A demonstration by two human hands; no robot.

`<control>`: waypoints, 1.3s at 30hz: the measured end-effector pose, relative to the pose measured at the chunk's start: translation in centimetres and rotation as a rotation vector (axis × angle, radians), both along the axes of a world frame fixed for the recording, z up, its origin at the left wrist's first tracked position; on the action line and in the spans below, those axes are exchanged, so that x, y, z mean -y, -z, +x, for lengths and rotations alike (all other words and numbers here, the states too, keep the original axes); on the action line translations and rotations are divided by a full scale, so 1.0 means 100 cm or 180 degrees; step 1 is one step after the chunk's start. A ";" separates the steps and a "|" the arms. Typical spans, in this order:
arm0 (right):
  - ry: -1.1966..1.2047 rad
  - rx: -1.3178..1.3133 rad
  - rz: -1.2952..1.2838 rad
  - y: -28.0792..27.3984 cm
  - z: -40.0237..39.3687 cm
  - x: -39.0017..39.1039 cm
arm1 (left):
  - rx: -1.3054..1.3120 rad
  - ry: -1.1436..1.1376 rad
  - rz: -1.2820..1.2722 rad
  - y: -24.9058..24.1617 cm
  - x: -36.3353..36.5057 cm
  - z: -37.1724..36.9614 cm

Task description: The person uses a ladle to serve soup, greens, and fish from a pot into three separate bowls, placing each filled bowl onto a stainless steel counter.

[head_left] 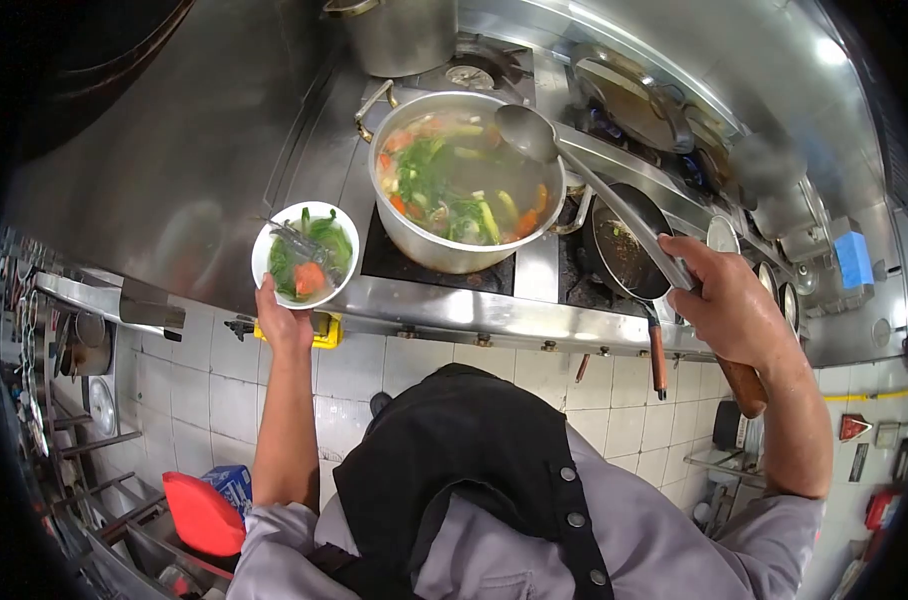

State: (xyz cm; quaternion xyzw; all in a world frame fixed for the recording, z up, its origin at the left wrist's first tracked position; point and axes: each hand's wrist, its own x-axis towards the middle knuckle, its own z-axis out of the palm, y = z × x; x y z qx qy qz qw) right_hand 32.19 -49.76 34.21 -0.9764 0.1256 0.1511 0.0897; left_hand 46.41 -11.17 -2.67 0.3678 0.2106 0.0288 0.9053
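A white bowl [340, 222] with leafy greens, an orange-red piece and a silvery piece that looks like fish rests in my left hand [282, 318], whose fingers grip its lower edge. My right hand [719, 300] is closed around the handle of a long metal ladle [526, 133]. The ladle's bowl hangs over the right rear part of a large metal pot [444, 256]. Broth with greens, orange pieces and pale green stalks fills much of the pot, under some steam.
A black frying pan [629, 240] with a wooden handle sits right of the pot, near my right forearm. Behind stands a tall metal pot [402, 38]. More pans line the right side. The stove's front edge [444, 312] runs before my body.
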 end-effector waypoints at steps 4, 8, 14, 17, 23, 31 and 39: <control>-0.0105 -0.0114 -0.0042 -0.002 0.012 -0.013 | -0.0125 -0.0275 0.0269 0.010 0.008 0.009; -0.0241 -0.0393 -0.0143 0.008 0.027 -0.014 | -0.0081 -0.0234 0.0079 0.041 0.008 0.032; 0.0085 -0.0670 0.0191 0.009 0.056 -0.032 | -0.0263 -0.0476 0.0998 0.050 0.011 0.062; 0.0223 -0.0979 0.0297 0.009 0.071 -0.034 | -0.0362 -0.0310 0.1625 0.041 0.012 0.069; 0.0528 -0.1176 0.0751 0.017 0.089 -0.017 | -0.0318 -0.0142 0.2284 0.051 -0.006 0.074; 0.1244 -0.0966 0.3045 0.058 0.081 0.045 | -0.0451 0.0318 0.2728 0.086 -0.045 -0.069; 0.1252 -0.0902 0.4031 0.089 0.059 0.080 | -0.1645 0.3084 0.4576 0.182 -0.096 -0.244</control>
